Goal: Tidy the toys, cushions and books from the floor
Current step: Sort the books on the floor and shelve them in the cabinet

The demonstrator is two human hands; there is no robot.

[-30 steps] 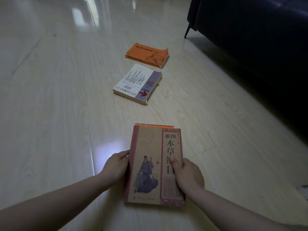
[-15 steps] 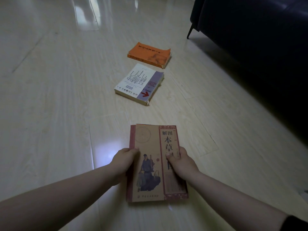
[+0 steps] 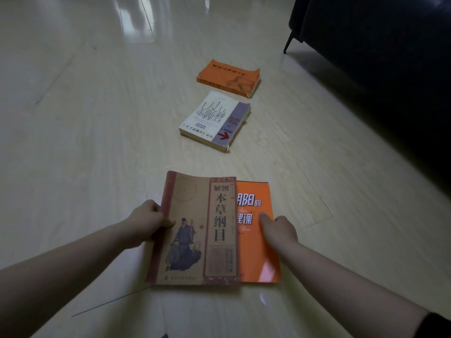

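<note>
The left hand (image 3: 151, 223), curled round the spine edge, has slid the tan book (image 3: 195, 230) leftward, half off the bright orange book (image 3: 258, 252) it covered a moment ago on the floor (image 3: 97, 142). The right hand (image 3: 279, 231) has let go and grips nothing, one fingertip pinning the orange cover. I'd guess the pair is being sorted for gathering; the white book (image 3: 214, 120) and worn orange book (image 3: 229, 78) beyond lie untouched.

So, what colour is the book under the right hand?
The book is bright orange with white lettering, seen in the head view.
</note>
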